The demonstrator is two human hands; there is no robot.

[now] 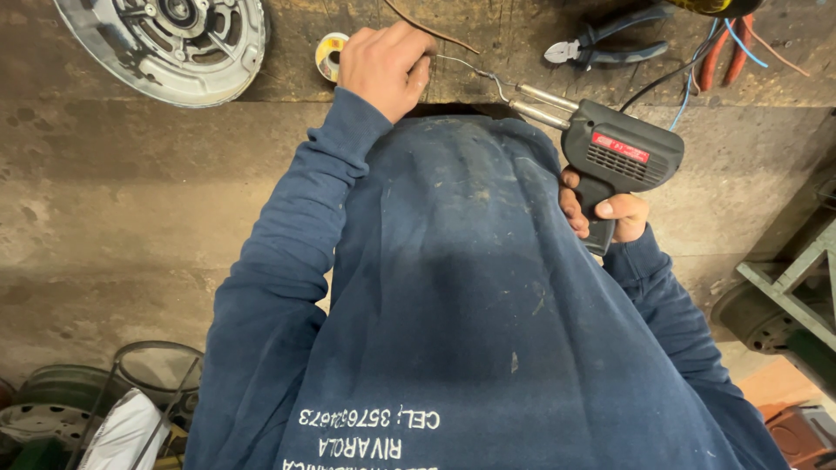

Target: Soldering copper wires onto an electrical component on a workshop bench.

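My right hand (610, 213) grips the handle of a dark pistol-shaped soldering gun (620, 152), whose two metal prongs and bent wire tip (488, 77) point left toward my left hand. My left hand (385, 65) is closed at the edge of the wooden bench, pinching a thin wire or strand that I cannot make out clearly. A small spool of solder (330, 54) lies just left of that hand. My blue sweatshirt (461, 287) fills the middle of the view.
A round grey metal motor housing (170, 39) rests on the wooden bench (488, 35) at top left. Blue-handled cutters (601, 48) and loose red and blue wires (723, 52) lie at top right. Concrete floor below, clutter at lower left, a green metal frame (788, 287) at right.
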